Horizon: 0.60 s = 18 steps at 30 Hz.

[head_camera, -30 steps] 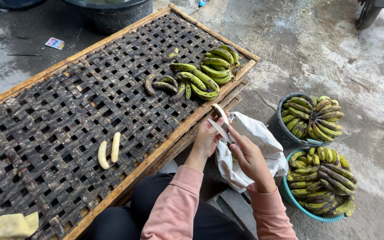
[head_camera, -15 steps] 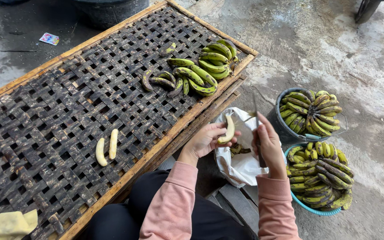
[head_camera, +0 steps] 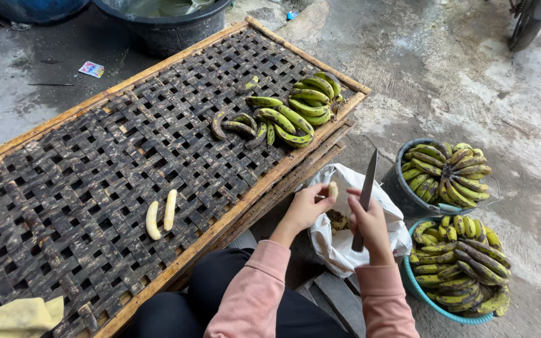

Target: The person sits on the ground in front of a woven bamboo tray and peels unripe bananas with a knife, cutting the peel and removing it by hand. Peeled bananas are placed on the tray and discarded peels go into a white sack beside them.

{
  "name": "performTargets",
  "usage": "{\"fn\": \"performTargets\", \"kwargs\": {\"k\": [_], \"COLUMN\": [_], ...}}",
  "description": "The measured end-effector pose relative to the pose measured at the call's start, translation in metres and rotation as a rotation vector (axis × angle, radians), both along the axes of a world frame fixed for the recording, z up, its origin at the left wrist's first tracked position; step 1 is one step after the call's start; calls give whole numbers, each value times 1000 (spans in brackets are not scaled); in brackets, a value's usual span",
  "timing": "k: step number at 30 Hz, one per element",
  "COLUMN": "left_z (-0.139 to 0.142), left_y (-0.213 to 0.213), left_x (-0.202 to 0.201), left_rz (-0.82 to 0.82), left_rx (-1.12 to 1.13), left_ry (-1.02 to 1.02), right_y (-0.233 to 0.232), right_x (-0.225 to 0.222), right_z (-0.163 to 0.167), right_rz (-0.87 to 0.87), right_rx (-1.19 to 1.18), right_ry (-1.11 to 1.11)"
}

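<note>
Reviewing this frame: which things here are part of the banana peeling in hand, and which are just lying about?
In use:
left hand holding a peeled banana
right hand holding a knife
white bag with peels
two peeled bananas on the woven rack
unpeeled bananas on the rack
two basins of bananas

Lying about:
yellow cloth
black tub
small card

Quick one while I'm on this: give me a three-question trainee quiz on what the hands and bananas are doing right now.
1. Which hand holds the long dark-bladed knife?
2. True or false: the two pale peeled bananas lie on the woven bamboo drying rack.
3. How many round tubs of green-yellow unpeeled bananas stand near the person's right?

Key
1. The right hand; the left hand holds a peeled banana over the white plastic bag.
2. True.
3. Two.
</note>
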State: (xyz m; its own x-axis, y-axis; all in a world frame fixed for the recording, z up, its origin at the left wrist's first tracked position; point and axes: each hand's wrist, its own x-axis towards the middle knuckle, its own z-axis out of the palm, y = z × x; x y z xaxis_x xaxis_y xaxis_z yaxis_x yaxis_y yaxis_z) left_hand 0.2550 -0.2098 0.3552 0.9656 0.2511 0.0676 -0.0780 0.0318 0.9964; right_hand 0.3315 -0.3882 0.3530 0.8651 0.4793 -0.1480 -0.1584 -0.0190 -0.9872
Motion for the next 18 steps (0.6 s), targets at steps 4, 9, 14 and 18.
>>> {"fn": "performTargets", "kwargs": {"k": [4, 9, 14, 18], "left_z": [16, 32, 36, 35], "left_y": [-11, -12, -14, -14], "left_x": [-12, -23, -27, -29], "left_rz": [228, 331, 307, 303], "left_rx": [393, 545, 541, 571], "left_ry": [-43, -196, -191, -206], "right_y": [27, 43, 43, 37], "right_x": [-1, -14, -20, -25], "right_z": [24, 32, 33, 36], "right_rz": [2, -94, -167, -132], "right_rx": [-114, -133, -194, -159], "right_ry": [-432, -429, -635, -549]}}
